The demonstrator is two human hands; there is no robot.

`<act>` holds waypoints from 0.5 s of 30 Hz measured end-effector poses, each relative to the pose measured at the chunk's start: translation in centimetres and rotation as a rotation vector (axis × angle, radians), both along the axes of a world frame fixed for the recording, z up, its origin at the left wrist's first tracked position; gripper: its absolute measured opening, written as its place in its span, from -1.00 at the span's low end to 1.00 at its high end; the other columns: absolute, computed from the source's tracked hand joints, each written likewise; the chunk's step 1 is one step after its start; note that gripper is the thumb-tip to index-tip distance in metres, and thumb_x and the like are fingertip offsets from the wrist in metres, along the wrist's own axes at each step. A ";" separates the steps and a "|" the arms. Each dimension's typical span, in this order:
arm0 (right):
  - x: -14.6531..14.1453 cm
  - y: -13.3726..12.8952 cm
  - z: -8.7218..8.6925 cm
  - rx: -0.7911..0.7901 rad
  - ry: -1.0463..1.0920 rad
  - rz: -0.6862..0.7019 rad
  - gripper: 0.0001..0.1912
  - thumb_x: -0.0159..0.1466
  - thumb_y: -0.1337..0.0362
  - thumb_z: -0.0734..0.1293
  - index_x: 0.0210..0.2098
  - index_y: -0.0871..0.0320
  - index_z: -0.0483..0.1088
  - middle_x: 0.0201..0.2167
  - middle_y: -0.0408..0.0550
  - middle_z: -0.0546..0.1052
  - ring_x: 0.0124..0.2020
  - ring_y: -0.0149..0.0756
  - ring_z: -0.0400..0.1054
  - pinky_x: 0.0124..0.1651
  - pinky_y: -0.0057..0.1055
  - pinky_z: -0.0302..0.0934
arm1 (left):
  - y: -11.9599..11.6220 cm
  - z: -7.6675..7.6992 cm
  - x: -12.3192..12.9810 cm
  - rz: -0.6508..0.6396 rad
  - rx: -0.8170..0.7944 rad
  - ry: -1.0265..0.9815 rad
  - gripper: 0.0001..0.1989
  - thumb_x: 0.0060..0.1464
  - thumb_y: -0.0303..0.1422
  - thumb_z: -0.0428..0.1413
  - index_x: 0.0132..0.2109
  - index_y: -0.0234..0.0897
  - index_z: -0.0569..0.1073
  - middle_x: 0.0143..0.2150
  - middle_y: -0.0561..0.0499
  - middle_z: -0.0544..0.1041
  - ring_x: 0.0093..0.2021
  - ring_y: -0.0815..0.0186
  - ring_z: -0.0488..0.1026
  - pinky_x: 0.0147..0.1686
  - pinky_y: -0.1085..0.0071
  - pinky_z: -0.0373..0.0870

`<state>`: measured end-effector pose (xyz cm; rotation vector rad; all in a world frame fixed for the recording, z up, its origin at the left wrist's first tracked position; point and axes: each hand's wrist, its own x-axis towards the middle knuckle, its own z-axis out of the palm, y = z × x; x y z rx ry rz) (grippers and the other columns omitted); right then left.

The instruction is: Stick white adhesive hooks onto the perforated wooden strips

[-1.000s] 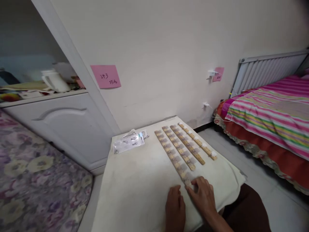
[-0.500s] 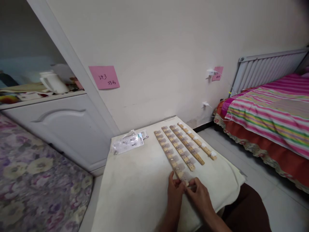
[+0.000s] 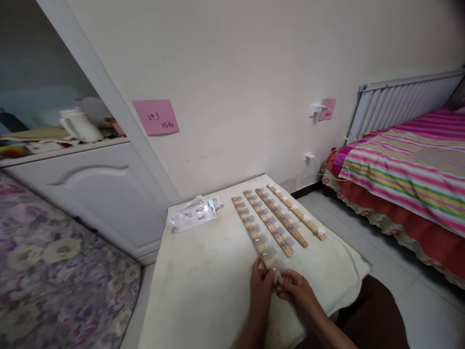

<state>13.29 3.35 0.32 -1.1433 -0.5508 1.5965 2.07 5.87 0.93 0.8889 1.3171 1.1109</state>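
Note:
Four narrow wooden strips lie side by side on the table. The leftmost wooden strip (image 3: 250,225) carries a row of small clear cards with tiny metallic pieces, and its near end reaches my hands. My left hand (image 3: 262,281) is closed around that near end, thumb and fingers pinching it. Close against it, my right hand (image 3: 293,286) is closed in a pinch at the strip's tip; what its fingers hold is too small to make out. The second strip (image 3: 267,220) and third strip (image 3: 280,215) bear similar clear cards, while the rightmost strip (image 3: 298,213) has white tags.
Clear plastic packets (image 3: 192,215) lie at the table's back left. The cloth-covered table (image 3: 196,281) stands against the wall, with a white cabinet (image 3: 87,194) to its left. A bed (image 3: 407,165) is on the right, near wall plugs (image 3: 308,156) with cables.
Both hands have shifted slightly left at the strip's near end. My right fingers have curled in closer to my left hand. The other strips and the packets stay put.

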 end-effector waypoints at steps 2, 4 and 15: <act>-0.1 0.1 0.1 0.012 0.006 0.012 -0.57 -0.17 0.07 0.54 -0.43 0.20 0.42 -0.59 -0.14 0.53 -0.61 -0.46 0.35 -0.53 -0.55 0.19 | 0.0 0.0 0.0 0.011 -0.003 0.004 -0.26 -0.15 -0.21 0.21 0.17 -0.41 0.21 -0.45 0.10 0.43 -0.50 0.38 0.42 -0.50 0.48 0.33; -0.1 0.3 0.0 0.008 -0.006 0.026 -0.56 -0.17 0.05 0.54 -0.43 0.20 0.41 -0.61 -0.15 0.52 -0.62 -0.47 0.35 -0.54 -0.56 0.18 | 0.0 0.1 0.0 0.020 -0.004 0.013 -0.27 -0.13 -0.22 0.19 0.18 -0.41 0.20 -0.43 0.09 0.45 -0.48 0.37 0.43 -0.50 0.49 0.33; -0.6 0.8 -0.2 -0.068 0.086 0.050 -0.57 -0.13 0.07 0.54 -0.44 0.17 0.33 -0.53 -0.13 0.54 -0.52 -0.36 0.47 -0.41 -0.47 0.31 | 0.1 1.1 -0.3 0.048 0.026 0.028 -0.39 -0.09 -0.31 0.14 0.13 -0.41 0.26 -0.40 0.02 0.50 -0.38 0.30 0.48 -0.38 0.43 0.38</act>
